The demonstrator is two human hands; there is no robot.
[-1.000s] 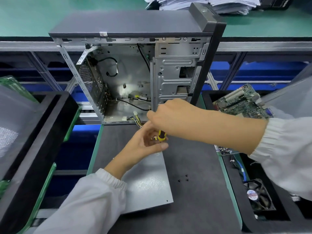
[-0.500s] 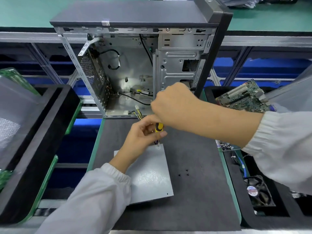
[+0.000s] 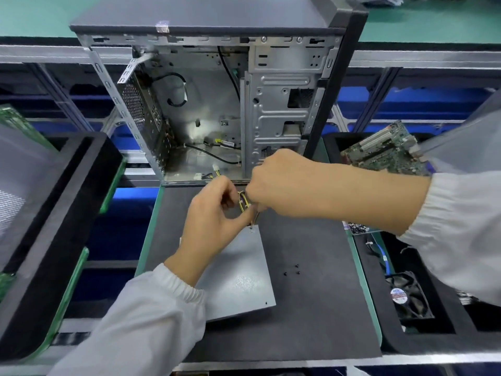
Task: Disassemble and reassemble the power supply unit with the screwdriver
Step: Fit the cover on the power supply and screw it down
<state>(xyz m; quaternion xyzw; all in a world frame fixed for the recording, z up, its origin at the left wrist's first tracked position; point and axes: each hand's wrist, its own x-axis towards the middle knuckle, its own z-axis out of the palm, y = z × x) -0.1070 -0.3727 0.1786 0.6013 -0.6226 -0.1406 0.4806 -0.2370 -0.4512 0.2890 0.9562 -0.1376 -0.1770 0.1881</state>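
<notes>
Your right hand curled around the screwdriver, tip at the power supply unit corner, your left hand fingers pinching its shaft

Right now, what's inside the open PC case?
Inside the PC case: loose black cables, white connectors, a bare drive cage. The right hand covers the cage's bottom corner.

Open computer case upright at 12 o'clock, side panel off | circuit board tilted in black tray at 2 o'clock | cooling fan in tray at 4 o'clock | four loose black screws on dark mat, centre-right
</notes>
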